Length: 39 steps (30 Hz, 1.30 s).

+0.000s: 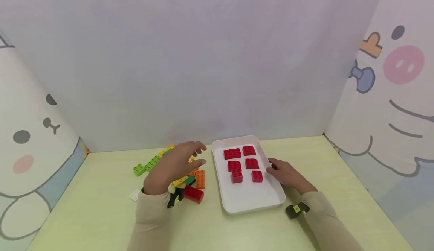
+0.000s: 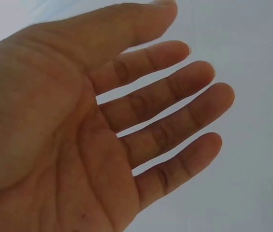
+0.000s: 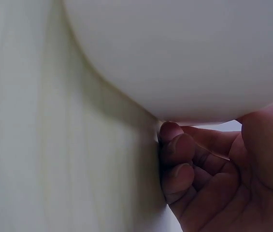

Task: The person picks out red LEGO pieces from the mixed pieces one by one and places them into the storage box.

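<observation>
My left hand [image 1: 176, 164] hovers over a pile of loose toy bricks, its fingers loosely extended. The left wrist view shows its palm [image 2: 54, 135] bare, with nothing held. A red brick [image 1: 194, 193] lies just below that hand, beside an orange brick [image 1: 200, 179]. My right hand [image 1: 286, 174] grips the right side of a white tray [image 1: 247, 203], thumb at the rim. In the right wrist view, curled fingers [image 3: 177, 150] sit against the tray's outer wall [image 3: 175, 63]. Several red bricks, including a long one [image 1: 232, 153] and a small square one [image 1: 257, 176], are inside the tray.
Green bricks [image 1: 152, 163] and a white brick [image 1: 135, 195] lie at the pile's left, partly hidden by my left arm. A pale wall [image 1: 203, 74] closes off the back of the light table [image 1: 101, 206], with cartoon-printed panels on both sides.
</observation>
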Available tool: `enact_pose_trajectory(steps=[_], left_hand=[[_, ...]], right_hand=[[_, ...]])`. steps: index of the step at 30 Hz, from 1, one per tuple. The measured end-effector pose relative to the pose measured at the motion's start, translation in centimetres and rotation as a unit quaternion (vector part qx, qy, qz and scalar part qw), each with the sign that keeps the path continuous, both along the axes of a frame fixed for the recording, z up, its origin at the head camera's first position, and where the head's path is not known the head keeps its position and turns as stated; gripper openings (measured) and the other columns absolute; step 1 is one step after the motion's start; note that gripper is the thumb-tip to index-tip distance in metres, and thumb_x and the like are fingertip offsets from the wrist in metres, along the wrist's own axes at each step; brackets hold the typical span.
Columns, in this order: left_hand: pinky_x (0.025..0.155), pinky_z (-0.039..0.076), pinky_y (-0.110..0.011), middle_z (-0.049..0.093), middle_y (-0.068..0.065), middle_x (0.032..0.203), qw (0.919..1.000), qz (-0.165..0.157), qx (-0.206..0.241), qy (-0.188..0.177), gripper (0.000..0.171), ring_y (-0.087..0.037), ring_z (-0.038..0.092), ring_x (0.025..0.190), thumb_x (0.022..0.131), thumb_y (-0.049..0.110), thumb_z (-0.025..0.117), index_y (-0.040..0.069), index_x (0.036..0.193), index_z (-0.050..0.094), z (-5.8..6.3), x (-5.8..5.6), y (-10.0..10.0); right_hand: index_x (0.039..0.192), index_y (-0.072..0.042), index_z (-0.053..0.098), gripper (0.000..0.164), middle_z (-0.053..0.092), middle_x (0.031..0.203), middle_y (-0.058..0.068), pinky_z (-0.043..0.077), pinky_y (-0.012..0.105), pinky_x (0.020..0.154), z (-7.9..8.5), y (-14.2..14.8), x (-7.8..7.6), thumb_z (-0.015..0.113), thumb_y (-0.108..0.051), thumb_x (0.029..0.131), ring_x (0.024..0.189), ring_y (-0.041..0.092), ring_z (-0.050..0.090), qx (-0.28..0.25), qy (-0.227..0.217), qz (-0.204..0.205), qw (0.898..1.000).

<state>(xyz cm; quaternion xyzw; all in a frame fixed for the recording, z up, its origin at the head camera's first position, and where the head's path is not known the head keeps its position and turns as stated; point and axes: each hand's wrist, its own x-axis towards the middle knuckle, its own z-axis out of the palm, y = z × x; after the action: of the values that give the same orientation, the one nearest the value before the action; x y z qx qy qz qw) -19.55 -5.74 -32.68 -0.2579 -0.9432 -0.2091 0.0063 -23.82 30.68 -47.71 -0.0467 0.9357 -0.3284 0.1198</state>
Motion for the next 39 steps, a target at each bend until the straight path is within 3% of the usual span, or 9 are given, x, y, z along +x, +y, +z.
enact_pose_trajectory(steps=[8, 12, 17, 26, 33, 39], left_hand=[[0.082, 0.046, -0.031, 0.057, 0.008, 0.107, 0.9994, 0.016, -0.031, -0.002, 0.035, -0.012, 0.054, 0.100, 0.087, 0.030, 0.065, 0.019, 0.118, 0.056, -1.2, 0.2, -2.9], [0.082, 0.046, -0.031, 0.057, 0.008, 0.108, 0.9997, 0.004, -0.023, -0.002, 0.035, -0.013, 0.054, 0.100, 0.087, 0.028, 0.064, 0.019, 0.119, 0.055, -1.1, 0.3, -3.3], [0.081, 0.046, -0.031, 0.056, 0.008, 0.107, 0.9997, 0.013, -0.019, -0.009, 0.035, -0.013, 0.053, 0.101, 0.087, 0.029, 0.065, 0.020, 0.119, 0.055, -1.0, 0.6, -3.8], [0.081, 0.048, -0.031, 0.060, 0.008, 0.106, 0.9947, 0.038, -0.089, -0.035, 0.035, -0.011, 0.056, 0.093, 0.086, 0.032, 0.065, 0.018, 0.117, 0.058, -2.4, 0.8, -6.1], [0.081, 0.048, -0.029, 0.060, 0.008, 0.104, 0.9941, 0.022, -0.103, -0.027, 0.033, -0.009, 0.055, 0.091, 0.085, 0.031, 0.066, 0.019, 0.115, 0.058, -3.0, 0.6, -5.7], [0.079, 0.047, -0.028, 0.059, 0.008, 0.106, 0.9934, 0.009, -0.105, -0.045, 0.036, -0.011, 0.055, 0.093, 0.083, 0.032, 0.069, 0.021, 0.116, 0.058, -3.6, 0.7, -4.9]], right_hand=[[0.140, -0.002, 0.034, 0.058, 0.047, 0.130, 0.022, 0.045, 0.049, 0.088, -0.1, -0.2, 0.0, 0.052, -0.032, 0.094, 0.103, 0.030, 0.051, 0.008, 0.006, -0.003, 1.000], [0.140, -0.002, 0.034, 0.058, 0.047, 0.130, 0.022, 0.046, 0.049, 0.087, -0.2, -0.2, -0.1, 0.052, -0.033, 0.094, 0.102, 0.029, 0.051, 0.007, 0.005, 0.000, 1.000], [0.140, -0.003, 0.035, 0.058, 0.048, 0.130, 0.021, 0.046, 0.048, 0.087, -0.3, -0.3, -0.2, 0.052, -0.033, 0.094, 0.101, 0.028, 0.052, 0.004, 0.005, 0.004, 1.000], [0.140, -0.001, 0.033, 0.058, 0.046, 0.132, 0.023, 0.044, 0.049, 0.089, -0.3, 0.3, -0.2, 0.050, -0.033, 0.095, 0.107, 0.032, 0.050, 0.011, 0.010, 0.011, 1.000], [0.140, 0.001, 0.033, 0.060, 0.044, 0.132, 0.026, 0.043, 0.051, 0.090, -0.2, 0.5, -0.2, 0.049, -0.036, 0.095, 0.109, 0.035, 0.049, 0.014, 0.007, 0.020, 1.000], [0.140, 0.001, 0.032, 0.061, 0.044, 0.133, 0.027, 0.043, 0.051, 0.090, -0.1, 0.4, -0.4, 0.049, -0.037, 0.095, 0.110, 0.036, 0.048, 0.014, 0.007, 0.028, 0.999]])
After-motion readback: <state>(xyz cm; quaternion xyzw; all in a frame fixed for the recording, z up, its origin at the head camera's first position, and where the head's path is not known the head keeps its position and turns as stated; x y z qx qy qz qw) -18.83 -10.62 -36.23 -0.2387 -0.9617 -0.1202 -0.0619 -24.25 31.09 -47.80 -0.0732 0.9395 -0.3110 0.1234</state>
